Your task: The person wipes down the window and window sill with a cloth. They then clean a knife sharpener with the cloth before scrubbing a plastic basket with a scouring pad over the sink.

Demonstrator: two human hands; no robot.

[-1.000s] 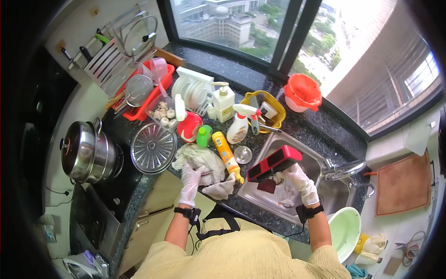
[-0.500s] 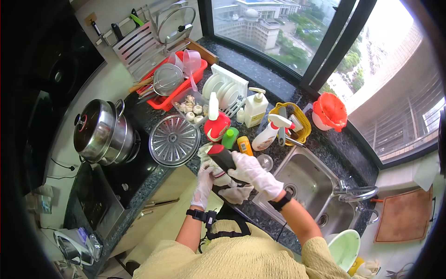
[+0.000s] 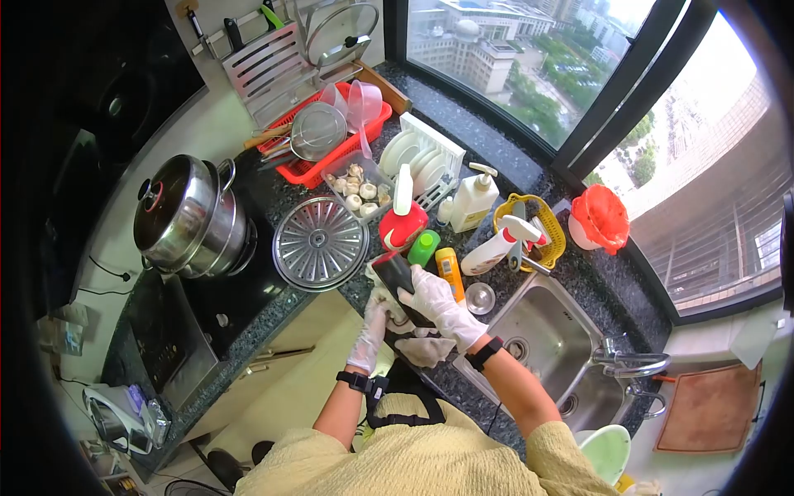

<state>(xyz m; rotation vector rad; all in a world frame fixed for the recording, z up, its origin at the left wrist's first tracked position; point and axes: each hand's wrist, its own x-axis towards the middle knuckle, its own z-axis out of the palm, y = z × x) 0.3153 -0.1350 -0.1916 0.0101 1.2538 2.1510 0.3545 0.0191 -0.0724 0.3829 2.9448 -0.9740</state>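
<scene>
Wearing a translucent glove, my right hand [image 3: 444,309] is wrapped round a black cylindrical object [image 3: 397,274] with a dark red end. It is tilted, its red end pointing up and left; I cannot make out its exact kind. My left hand [image 3: 369,335], also gloved, grips a whitish cloth [image 3: 382,289] against the underside of that object. A greyish rag [image 3: 426,351] lies below my right hand at the counter's front edge. Just beyond are a yellow bottle [image 3: 449,273], a green-capped bottle [image 3: 424,247] and a small clear glass dish [image 3: 480,298].
A steel steamer lid or rack [image 3: 321,244] lies left, beside a steamer pot [image 3: 186,219]. Behind stand a red spray bottle [image 3: 403,223], mushrooms in a clear box [image 3: 360,186], a dish rack [image 3: 430,153] and a white pump bottle [image 3: 474,202]. The sink [image 3: 542,339] is right.
My view has shifted slightly, so the counter items appear farther right. Both hands keep their holds on the cloth and the black object, which has tilted a little.
</scene>
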